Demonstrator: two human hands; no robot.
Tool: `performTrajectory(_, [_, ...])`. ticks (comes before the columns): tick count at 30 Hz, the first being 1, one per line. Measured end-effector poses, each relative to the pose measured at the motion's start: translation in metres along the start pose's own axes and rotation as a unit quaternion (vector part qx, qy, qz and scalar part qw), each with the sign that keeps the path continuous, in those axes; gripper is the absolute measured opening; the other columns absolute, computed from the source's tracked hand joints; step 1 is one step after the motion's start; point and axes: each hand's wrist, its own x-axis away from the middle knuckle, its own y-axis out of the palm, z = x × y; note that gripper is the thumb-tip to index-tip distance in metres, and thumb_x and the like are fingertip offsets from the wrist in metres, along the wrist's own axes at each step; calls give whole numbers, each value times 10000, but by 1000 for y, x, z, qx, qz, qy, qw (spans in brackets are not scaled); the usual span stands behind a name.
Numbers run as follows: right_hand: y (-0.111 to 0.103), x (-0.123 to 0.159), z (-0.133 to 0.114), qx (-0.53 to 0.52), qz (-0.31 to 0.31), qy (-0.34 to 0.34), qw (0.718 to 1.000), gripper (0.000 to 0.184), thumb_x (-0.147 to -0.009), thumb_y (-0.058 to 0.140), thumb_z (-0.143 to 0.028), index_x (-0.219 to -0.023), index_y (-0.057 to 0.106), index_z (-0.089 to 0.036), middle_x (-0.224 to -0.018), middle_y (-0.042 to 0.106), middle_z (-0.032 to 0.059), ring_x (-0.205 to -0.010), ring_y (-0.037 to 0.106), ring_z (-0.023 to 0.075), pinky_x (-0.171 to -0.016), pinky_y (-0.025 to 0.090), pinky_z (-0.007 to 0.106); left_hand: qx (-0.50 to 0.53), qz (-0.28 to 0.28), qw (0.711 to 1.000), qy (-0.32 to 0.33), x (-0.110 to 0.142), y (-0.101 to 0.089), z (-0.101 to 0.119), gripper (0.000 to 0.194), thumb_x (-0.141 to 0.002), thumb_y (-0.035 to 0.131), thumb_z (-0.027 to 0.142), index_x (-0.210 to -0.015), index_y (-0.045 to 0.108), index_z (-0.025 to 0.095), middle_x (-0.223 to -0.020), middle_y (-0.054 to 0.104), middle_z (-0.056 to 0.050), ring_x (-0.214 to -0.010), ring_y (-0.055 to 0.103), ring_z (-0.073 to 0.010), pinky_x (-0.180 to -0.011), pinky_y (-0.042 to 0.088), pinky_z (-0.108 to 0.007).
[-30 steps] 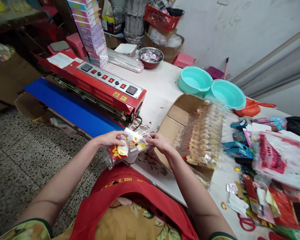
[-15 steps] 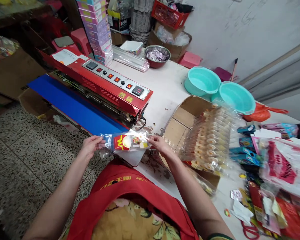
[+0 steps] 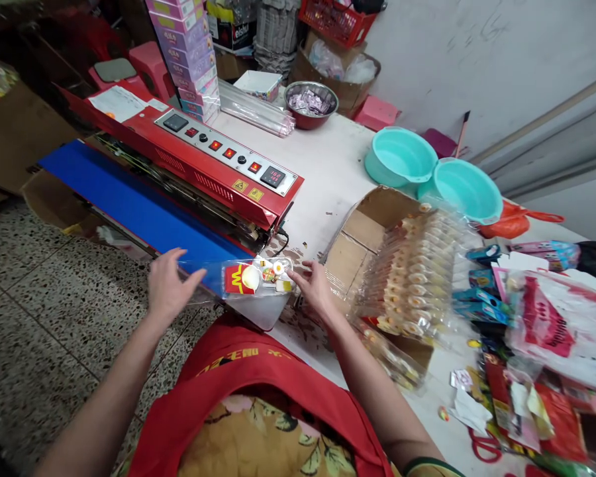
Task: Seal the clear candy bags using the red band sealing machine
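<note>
A clear plastic packet [image 3: 241, 279] holding small food-shaped pieces, including a red fries box and a fried egg, lies level across the end of the blue conveyor belt [image 3: 144, 215] and the pale plate [image 3: 263, 310]. At the packet's left end, my left hand [image 3: 171, 285] is open, thumb and fingers spread around the loose film without gripping it. My right hand [image 3: 314, 286] is at the other end. Its thumb touches the packet's edge while the index finger stands apart from it. The red sealing machine [image 3: 193, 159] with lit switches stands just beyond the belt.
Right of my right hand, a cardboard box [image 3: 360, 238] contains rows of similar packets [image 3: 412, 278]. Two turquoise basins [image 3: 402, 156] stand behind it. Red scissors [image 3: 484, 445] and packaging clutter lie at right. Stacked boxes [image 3: 191, 59] and a metal bowl [image 3: 310, 106] are at the back.
My left hand has let go of the packet and moved left, its fingers spreading. The right hand's finger and thumb have parted. The packet has shifted slightly left.
</note>
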Motion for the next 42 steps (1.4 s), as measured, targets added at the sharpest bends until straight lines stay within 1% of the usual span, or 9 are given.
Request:
performTrajectory(3, [9,15,-17,102,53,-76,990,377,-754,694,-541,-922,655,-206,-1052,549,98,-1003,525,276,-843,463,418,-35,-143,972,184,2,22,49,678,-738,670,596,-1294,507,243,-1506,373,-107,-1418,251,-344,-1149,166,-609])
performTrajectory(6, [20,23,-30,152,17,-72,985,257,-761,710,-475,-790,671,-224,-961,550,77,-987,498,281,-817,445,400,-62,-232,939,245,3,43,75,692,-744,682,559,-1324,484,236,-1506,364,-127,-1418,248,-347,-1139,104,-651])
performTrajectory(11, [23,18,-32,106,0,-39,994,126,-704,736,-322,-723,664,-220,-904,573,55,-952,496,261,-822,420,379,-65,-251,933,249,1,52,77,659,-761,673,516,-1318,486,217,-1454,409,-151,-1361,342,-338,-1126,152,-652])
performTrajectory(14, [16,14,-21,-40,11,-19,999,155,-687,717,-321,-674,618,-203,-805,592,32,-851,521,220,-776,430,348,-63,-255,933,246,0,51,75,655,-761,673,521,-1315,485,227,-1441,418,-143,-1344,359,-332,-1121,169,-649])
performTrajectory(17, [8,9,-10,-238,23,34,970,256,-668,736,-381,-806,614,-203,-724,606,-4,-709,542,173,-674,444,305,-58,-258,933,243,0,50,76,640,-764,669,524,-1306,493,234,-1433,423,-138,-1340,360,-330,-1123,165,-646])
performTrajectory(20, [7,6,-3,-297,26,46,954,329,-650,764,-415,-859,640,-194,-748,645,5,-700,566,166,-669,458,302,-54,-260,933,241,0,49,77,631,-765,667,525,-1302,499,239,-1432,423,-134,-1338,362,-331,-1128,161,-639])
performTrajectory(26, [23,5,6,-128,69,-48,988,265,-738,692,-452,-796,676,-193,-817,615,37,-725,542,175,-702,462,331,-62,-271,929,243,-1,48,77,653,-764,664,546,-1315,496,239,-1433,420,-138,-1325,375,-326,-1134,169,-615])
performTrajectory(34, [12,4,-5,-4,91,-102,991,337,-782,678,-480,-974,655,-204,-1004,554,69,-897,534,217,-783,465,357,-50,-271,931,241,-1,48,76,631,-762,667,539,-1299,515,244,-1420,430,-140,-1325,374,-333,-1132,169,-622])
performTrajectory(42, [18,-11,-33,216,-3,-156,964,92,-821,663,-295,-853,708,-222,-984,604,86,-966,466,270,-844,407,384,-48,-264,931,248,-2,50,75,609,-763,674,528,-1282,523,249,-1413,435,-134,-1310,388,-333,-1127,180,-618])
